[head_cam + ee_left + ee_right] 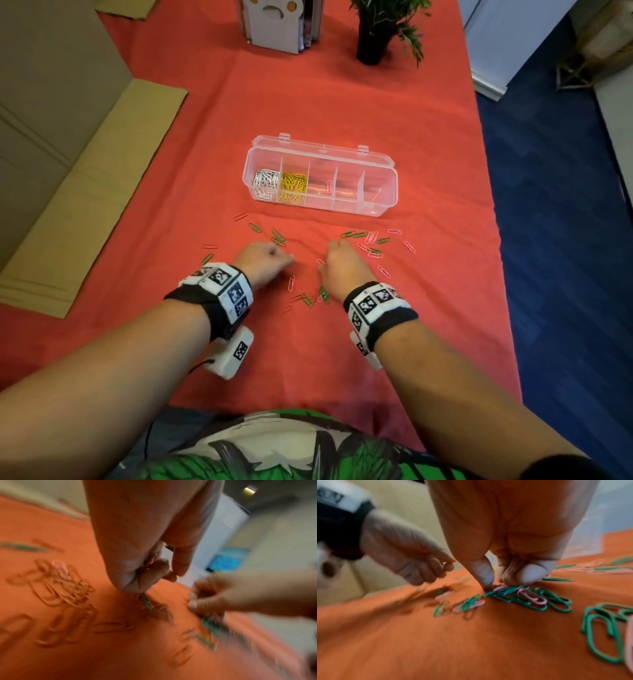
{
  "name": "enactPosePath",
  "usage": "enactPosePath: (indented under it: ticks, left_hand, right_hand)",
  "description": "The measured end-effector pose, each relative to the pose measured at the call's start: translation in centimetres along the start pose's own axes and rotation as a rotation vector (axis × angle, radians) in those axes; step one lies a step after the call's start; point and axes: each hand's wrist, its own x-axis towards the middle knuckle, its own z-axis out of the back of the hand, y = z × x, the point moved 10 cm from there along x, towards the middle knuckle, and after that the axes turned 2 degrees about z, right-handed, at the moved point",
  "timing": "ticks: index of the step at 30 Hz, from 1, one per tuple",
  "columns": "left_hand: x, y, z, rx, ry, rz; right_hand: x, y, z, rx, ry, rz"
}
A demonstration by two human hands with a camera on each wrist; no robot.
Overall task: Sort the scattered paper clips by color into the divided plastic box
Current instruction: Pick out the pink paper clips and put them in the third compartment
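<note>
Mid-frame, one five-compartment box (376,164) holds two sorted piles, white and yellow; below it both curled hands, left hand (263,262) and right hand (342,265), pinch clips

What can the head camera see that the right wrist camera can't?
Only the head view shows the clear divided box with white clips and yellow clips inside, plus the plant.

Only the right wrist view shows the right hand's fingertips touching a pile of green clips up close.

Both show the two hands, the left hand, pink clips and the orange cloth.
</note>
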Motion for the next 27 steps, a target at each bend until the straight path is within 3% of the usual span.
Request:
enactPosePath:
  ticks: [2,4,6,8,10,15,20,23,27]
  left_hand:
    - [-0.6,-0.3,-0.4,0.363,-0.058,-0.101]
    - [-1.3,-0.6,-1.2,0.579,-0.1,-0.177]
    - [-1.6,-0.8,-1.7,0.675,-0.129,-0.225]
    - [-1.8,-1.0,-2.0,0.68,-0.133,-0.244]
    - [-2.0,-1.2,-2.2,0.691,-0.131,-0.247]
    - [-1.7,-1.7,-2.2,0.681,-0.116,-0.287]
    - [-1.8,-2.1,-2.6,0.709,-0.102,-0.329]
    - [-1.9,-2.2,-3.6,0.763,-0.074,-0.351]
    - [-1.7,-2.1,-4.2,0.786,-0.039,-0.326]
  right_hand:
    - [-0.5,1.2,-0.5,-0.148,0.006,0.05]
    - [-1.2,2.0,-0.8,-0.211,-0.002,0.083]
    - [-1.2,1.8,-1.3,-0.19,0.028,0.075]
    - [-0.9,0.2,-2.2,-0.103,0.155,-0.003]
    - [-1.3,-1.6,-1.8,0.146,0.214,-0.109]
    - [-3.8,-6.7,0.9,1.171,0.027,-0.319]
    - [-4.9,-10.5,2.4,1.618,-0.078,-0.406]
    - [-5.4,-11.0,2.2,1.631,-0.039,-0.472]
    - [-5.7,-11.3,1.2,1.252,0.014,-0.489]
